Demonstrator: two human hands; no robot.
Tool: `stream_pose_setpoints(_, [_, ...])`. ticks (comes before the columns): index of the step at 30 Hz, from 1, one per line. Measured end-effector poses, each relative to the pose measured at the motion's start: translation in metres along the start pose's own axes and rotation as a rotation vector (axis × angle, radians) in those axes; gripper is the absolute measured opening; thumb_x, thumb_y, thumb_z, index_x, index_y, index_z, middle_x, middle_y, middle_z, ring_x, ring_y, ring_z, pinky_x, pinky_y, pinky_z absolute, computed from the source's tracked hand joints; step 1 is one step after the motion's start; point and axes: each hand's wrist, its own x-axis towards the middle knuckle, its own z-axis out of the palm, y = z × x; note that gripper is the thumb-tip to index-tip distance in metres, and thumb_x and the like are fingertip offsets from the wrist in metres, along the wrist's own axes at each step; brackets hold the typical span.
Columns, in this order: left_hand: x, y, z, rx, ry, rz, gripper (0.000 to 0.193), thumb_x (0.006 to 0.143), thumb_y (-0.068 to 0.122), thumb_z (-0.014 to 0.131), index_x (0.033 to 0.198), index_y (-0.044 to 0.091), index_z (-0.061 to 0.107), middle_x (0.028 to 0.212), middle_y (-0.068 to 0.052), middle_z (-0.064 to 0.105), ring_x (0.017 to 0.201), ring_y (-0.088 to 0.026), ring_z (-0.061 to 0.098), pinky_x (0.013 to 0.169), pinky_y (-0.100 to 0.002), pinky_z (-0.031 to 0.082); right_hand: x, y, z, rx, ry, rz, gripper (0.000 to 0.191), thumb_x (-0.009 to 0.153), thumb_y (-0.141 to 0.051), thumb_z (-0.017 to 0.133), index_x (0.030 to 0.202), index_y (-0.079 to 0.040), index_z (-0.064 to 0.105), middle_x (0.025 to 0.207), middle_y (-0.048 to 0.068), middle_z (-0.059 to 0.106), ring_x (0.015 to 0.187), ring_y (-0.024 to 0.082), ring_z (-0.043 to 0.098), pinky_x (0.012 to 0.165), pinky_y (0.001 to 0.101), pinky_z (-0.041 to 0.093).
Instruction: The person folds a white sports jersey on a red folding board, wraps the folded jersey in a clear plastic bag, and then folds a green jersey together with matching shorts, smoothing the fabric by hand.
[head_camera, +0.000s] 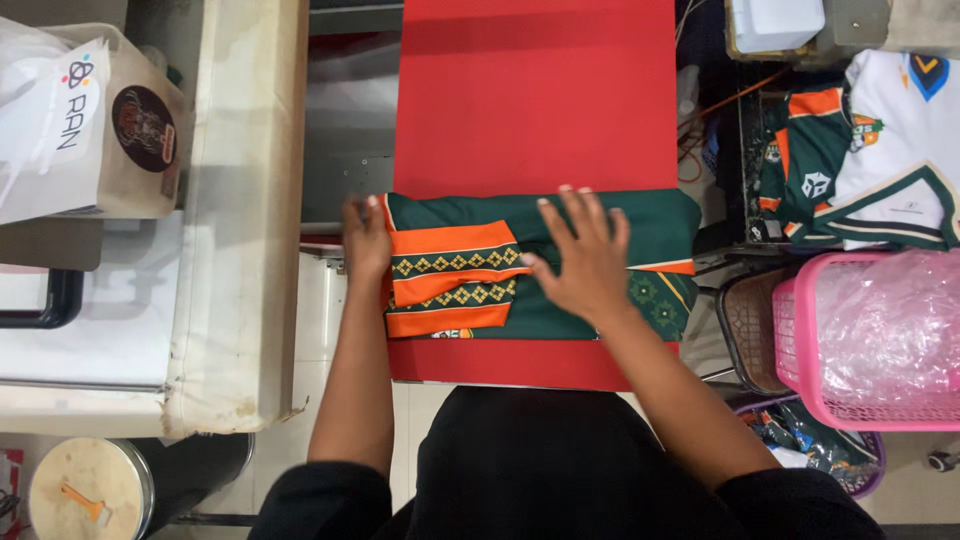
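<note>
Nearest me, the folded green and orange jersey (530, 265) lies across the near end of the red tabletop (535, 90). My right hand (585, 262) rests flat on the jersey's middle, fingers (577, 212) spread and released, grasping nothing. My left hand (366, 240) presses the jersey's left edge, beside the orange sleeve band; it looks flat, not clenched. I judge the fabric light, soft and slippery, best taken by its folded edges. Right of the jersey stands a pink basket (800, 340); beyond that, more jerseys (870, 150).
</note>
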Motion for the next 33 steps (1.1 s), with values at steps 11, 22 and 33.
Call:
stream_pose_setpoints(11, [0.013,-0.030,0.003,-0.001,0.021,-0.009,0.029,0.093,0.017,0.083,0.103,0.004,0.059,0.098,-0.007,0.065,0.091,-0.016,0.061,0.084,-0.032,0.052,-0.089,0.104,-0.009,0.165,-0.151,0.517,0.079,0.093,-0.066,0.049,0.159,-0.023,0.035,0.164,0.020,0.029,0.149,0.038,0.029,0.114,0.0574,0.029])
stream_pose_setpoints(22, [-0.092,0.151,0.064,0.190,-0.529,0.703,0.058,0.084,0.035,0.081,0.132,0.008,0.062,0.142,-0.014,0.058,0.143,-0.035,0.050,0.124,-0.052,0.038,-0.117,0.173,0.043,1.684,-0.211,1.315,0.082,0.097,-0.067,0.037,0.155,-0.009,0.042,0.159,0.014,0.045,0.145,0.028,0.044,0.117,0.0421,0.036])
stream_pose_setpoints(33, [-0.183,0.176,0.189,0.444,-0.908,0.965,0.063,0.094,0.047,0.063,0.150,0.022,0.048,0.162,-0.010,0.040,0.152,-0.035,0.031,0.123,-0.061,0.020,-0.102,0.191,0.115,1.915,-0.059,1.458,0.077,0.096,-0.070,0.036,0.153,-0.018,0.046,0.153,0.014,0.051,0.136,0.028,0.050,0.109,0.0460,0.037])
